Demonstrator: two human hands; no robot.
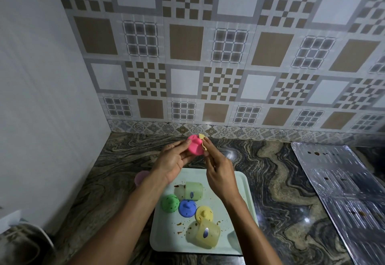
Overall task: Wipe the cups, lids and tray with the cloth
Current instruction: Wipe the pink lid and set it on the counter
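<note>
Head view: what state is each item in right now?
pink lid: held in left hand, above the counter.
cloth: pinched by right hand against pink lid.
tray: on counter, brown specks.
green lid: on tray, speckled.
blue lid: on tray.
yellow lid: on tray.
green cup: on its side on tray.
yellow cup: on its side on tray.
</note>
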